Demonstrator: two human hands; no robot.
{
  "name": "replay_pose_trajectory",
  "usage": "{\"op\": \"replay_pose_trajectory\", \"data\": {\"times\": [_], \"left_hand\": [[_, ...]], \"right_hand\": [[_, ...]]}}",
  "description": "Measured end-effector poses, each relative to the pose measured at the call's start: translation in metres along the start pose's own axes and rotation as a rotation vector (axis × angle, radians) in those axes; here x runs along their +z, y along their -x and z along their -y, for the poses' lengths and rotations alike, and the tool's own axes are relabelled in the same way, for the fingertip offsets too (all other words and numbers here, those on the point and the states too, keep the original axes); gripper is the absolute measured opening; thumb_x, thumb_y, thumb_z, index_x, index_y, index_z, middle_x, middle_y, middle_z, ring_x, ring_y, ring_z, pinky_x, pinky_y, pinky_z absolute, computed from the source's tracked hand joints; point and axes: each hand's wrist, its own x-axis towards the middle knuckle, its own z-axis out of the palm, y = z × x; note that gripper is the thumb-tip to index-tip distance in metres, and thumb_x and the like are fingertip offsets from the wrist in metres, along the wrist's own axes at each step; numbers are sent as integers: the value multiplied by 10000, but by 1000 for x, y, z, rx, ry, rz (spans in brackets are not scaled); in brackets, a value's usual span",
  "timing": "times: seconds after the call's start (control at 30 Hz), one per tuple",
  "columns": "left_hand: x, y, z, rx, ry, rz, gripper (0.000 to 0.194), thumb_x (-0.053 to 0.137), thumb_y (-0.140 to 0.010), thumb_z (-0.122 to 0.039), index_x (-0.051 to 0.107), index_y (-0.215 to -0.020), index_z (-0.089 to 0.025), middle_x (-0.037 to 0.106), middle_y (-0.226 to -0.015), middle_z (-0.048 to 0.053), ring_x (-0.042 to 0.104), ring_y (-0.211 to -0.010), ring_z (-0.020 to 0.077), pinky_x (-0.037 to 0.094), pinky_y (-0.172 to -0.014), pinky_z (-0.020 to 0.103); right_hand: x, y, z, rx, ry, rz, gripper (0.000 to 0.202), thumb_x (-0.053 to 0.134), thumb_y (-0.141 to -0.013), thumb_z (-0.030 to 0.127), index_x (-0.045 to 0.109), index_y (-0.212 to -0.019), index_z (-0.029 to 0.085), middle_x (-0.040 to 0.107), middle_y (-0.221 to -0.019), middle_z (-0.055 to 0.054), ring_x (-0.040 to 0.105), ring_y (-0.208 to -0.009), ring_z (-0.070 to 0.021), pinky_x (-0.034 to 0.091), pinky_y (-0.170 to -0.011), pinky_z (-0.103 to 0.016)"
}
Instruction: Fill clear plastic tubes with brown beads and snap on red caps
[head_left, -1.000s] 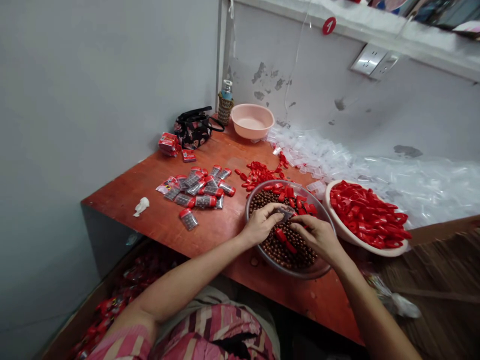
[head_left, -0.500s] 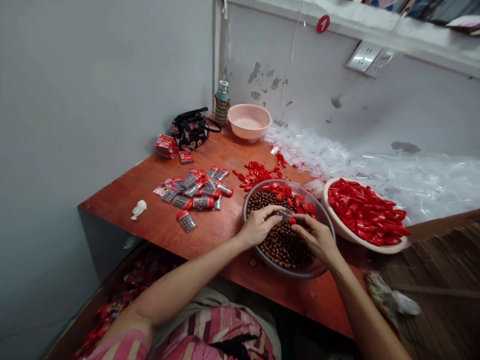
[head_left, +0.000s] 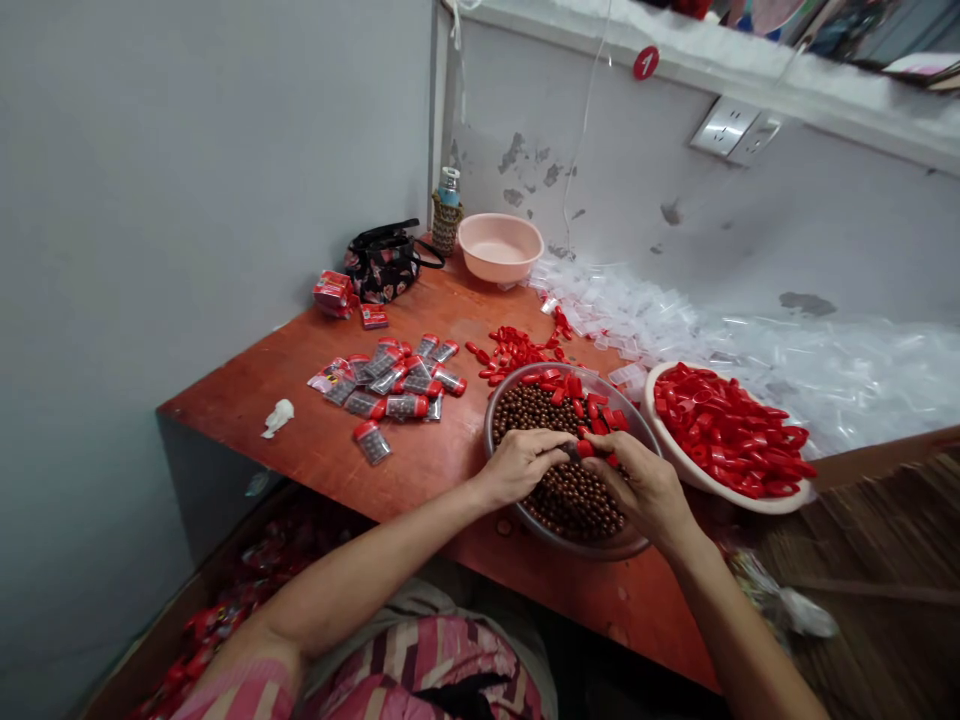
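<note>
The small case (head_left: 571,453) lies between the two hands, its long axis running roughly crosswise from one to the other. The left hand (head_left: 517,468) pinches its dark end; the right hand (head_left: 651,490) closes finger and thumb about the red cap (head_left: 585,449) at the other end, so each hand is nearest its own end. Beneath both hands are the brown balls (head_left: 577,505) in the basin (head_left: 592,550). Fingers cover much of the case, and whether the cap is fully seated cannot be told. The right forearm is cut off at the lower edge.
</note>
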Motion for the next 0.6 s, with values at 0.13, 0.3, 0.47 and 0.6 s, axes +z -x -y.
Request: {"op": "replay_pose_trajectory", "data": {"times": [0.13, 0.3, 0.47, 0.6], "left_hand": [[3, 4, 5, 57, -63, -1, 252, 479, -847, -231, 632, -1043, -192, 677, -974, 42, 618, -900, 138, 452, -824, 227], [4, 5, 8, 73, -83, 6, 270, 476, -840, -221, 626, -1062, -191, 670, -1010, 57, 611, -940, 156, 452, -856, 255], [1, -3, 5, -118, 283, -61, 303, 530, -806, -264, 627, -1080, -180, 656, -1064, 60, 602, -979, 194, 452, -886, 305], [2, -7, 7, -266, 619, -105, 419, 588, -759, -324, 585, -1136, -143, 650, -1072, 75, 615, -955, 218, 478, -860, 353]], "right_hand": [[1, 3, 2, -18, 33, 43, 117, 475, -851, 227, 540, -943, 197, 597, -822, -59, 576, -760, -169, 478, -680, -291], [5, 0, 0, -25, 32, 38, 161, 498, -835, 239, 598, -950, 187, 624, -829, -79, 582, -771, -191, 484, -704, -327], [6, -1, -4, 303, -478, -62, 306, 603, -774, 281, 581, -1079, 257, 633, -1053, -50, 577, -985, -210, 451, -883, -378], [13, 9, -9, 514, -1070, -199, 360, 589, -775, 336, 541, -1128, 283, 582, -1170, -54, 572, -1017, -234, 465, -862, -431]]}}
